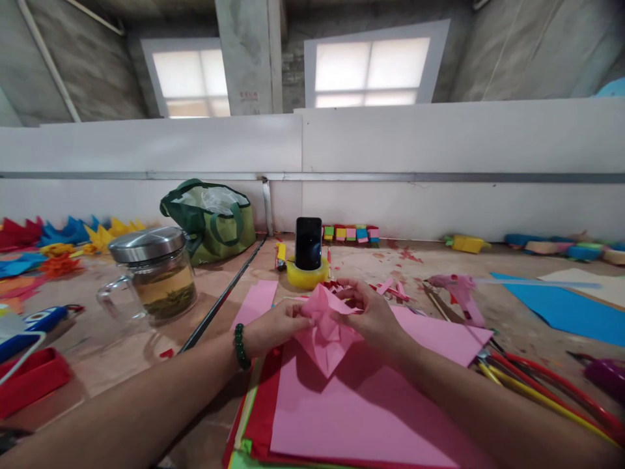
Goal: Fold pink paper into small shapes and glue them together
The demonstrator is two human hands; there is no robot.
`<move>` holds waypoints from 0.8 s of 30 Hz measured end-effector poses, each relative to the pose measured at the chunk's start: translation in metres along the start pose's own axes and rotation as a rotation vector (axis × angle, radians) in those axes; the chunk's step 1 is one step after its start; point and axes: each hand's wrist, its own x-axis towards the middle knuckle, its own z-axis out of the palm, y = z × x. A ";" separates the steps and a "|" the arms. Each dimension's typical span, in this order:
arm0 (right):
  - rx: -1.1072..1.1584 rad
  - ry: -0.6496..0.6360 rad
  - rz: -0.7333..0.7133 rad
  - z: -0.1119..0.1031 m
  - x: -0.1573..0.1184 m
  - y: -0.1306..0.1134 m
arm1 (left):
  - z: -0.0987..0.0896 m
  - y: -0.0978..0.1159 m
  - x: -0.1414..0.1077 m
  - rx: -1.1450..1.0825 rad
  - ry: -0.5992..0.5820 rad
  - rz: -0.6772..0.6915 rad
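Across the stained tabletop [215, 280], a red box [34, 384] at far left is cut off by the view's edge. Mid-view, the left hand [278, 326] pinches the left side of a folded pink paper [325, 339] above pink sheets [351, 410], and the right hand [374, 319] grips its right side, some fingertips hard to make out. Rightward, the right forearm [449, 384] partly hides red and yellow handles [561, 376], and a purple object [605, 379] is cropped beyond recognition.
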 end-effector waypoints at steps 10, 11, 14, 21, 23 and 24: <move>0.278 -0.034 0.054 -0.007 0.001 -0.001 | -0.004 0.009 0.004 -0.168 0.180 -0.188; 0.290 -0.034 0.063 -0.007 0.001 -0.001 | -0.006 0.009 0.004 -0.152 0.194 -0.194; 0.301 -0.052 0.061 -0.008 0.001 0.000 | -0.011 0.008 0.004 -0.112 0.210 -0.199; 0.198 -0.138 0.090 -0.019 0.009 0.002 | -0.017 0.001 0.005 -0.039 0.100 -0.165; 0.153 -0.207 0.152 -0.023 0.011 0.001 | -0.019 0.000 0.005 -0.017 0.096 -0.159; 0.129 -0.247 0.187 -0.024 0.011 0.001 | -0.020 0.000 0.005 -0.006 0.093 -0.159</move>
